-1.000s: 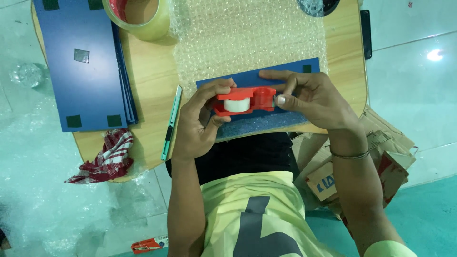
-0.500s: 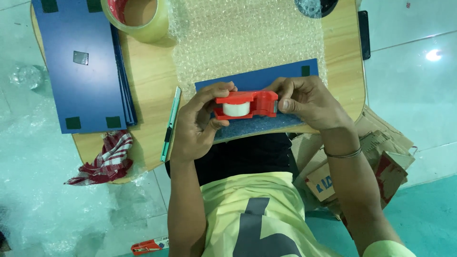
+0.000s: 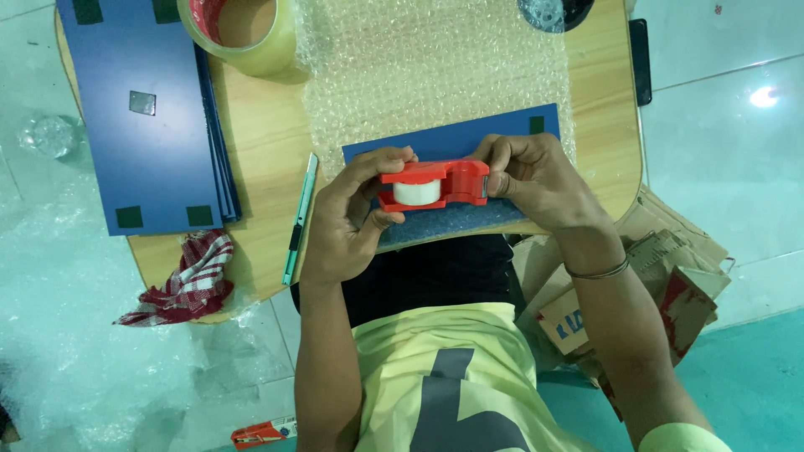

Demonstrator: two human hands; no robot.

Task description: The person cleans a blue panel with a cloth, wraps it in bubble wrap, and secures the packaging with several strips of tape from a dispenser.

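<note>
Both hands on the red tape dispenser [image 3: 434, 184]: left hand [image 3: 347, 226] fingers clenched round its roll end, right hand [image 3: 536, 180] pinching the blade end; long axis runs left-right, just above the blue board [image 3: 452, 142] w/ bubble wrap [image 3: 419, 67] on the surface [image 3: 260, 125]
</note>
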